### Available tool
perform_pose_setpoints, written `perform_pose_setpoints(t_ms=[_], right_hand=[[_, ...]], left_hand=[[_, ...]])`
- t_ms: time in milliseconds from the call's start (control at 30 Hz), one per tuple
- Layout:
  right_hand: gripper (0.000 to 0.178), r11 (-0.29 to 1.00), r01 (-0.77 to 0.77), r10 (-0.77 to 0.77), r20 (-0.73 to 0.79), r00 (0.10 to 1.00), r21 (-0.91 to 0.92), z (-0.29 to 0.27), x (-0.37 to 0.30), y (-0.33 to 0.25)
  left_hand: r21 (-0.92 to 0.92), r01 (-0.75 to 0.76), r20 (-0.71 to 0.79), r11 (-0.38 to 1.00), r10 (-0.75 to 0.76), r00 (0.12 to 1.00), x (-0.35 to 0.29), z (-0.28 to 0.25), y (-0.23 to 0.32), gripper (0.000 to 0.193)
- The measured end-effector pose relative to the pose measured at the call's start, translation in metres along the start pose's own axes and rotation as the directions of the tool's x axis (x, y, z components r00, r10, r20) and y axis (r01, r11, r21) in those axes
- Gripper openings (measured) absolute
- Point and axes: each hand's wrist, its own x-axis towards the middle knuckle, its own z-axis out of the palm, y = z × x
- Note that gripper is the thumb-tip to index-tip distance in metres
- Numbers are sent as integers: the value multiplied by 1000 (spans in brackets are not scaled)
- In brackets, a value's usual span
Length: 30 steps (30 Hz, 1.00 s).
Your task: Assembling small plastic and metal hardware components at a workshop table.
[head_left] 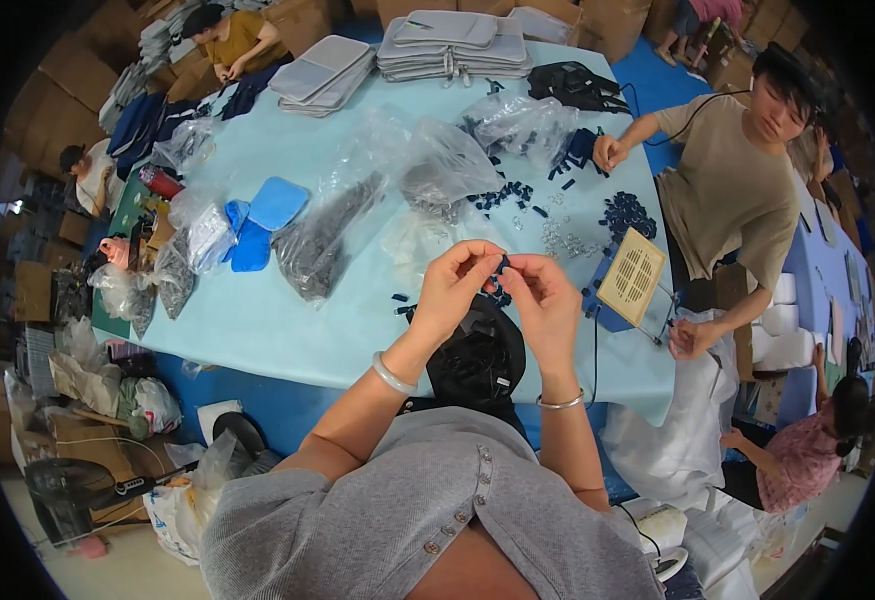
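Note:
My left hand (454, 290) and my right hand (546, 305) meet over the table's near edge, fingertips pinched together. Between them is a small dark navy piece (503, 265), like a short fabric tab; fingers cover much of it. Below my hands a black fabric bag (476, 360) lies at the edge, against my body. A few dark navy tabs (402, 298) are scattered to the left of my left hand. Farther off lie a pile of navy tabs (630, 215) and a spread of small metal rings (568, 240).
Clear plastic bags with dark contents (323, 250) and blue pouches (253, 240) are on the light blue table (228, 340). Grey cases (453, 45) are stacked at the back. To the right, a co-worker (733, 180) stands near a beige perforated box (633, 278) with a cable.

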Motion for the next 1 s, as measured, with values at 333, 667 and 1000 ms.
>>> perform_pose_setpoints(t_ms=[333,667,1000], right_hand=[[10,945,156,-158,15,987,-286,-8,4,-7],[5,900,169,-187,-4,982,-402,-5,2,-11],[10,995,27,-29,-19,999,-99,-5,5,1]], left_hand=[[236,-217,-14,947,227,974,-3,4,0,13],[693,-510,298,509,443,846,-2,-5,3,21],[469,-233,83,852,221,972,-3,-4,7,19]])
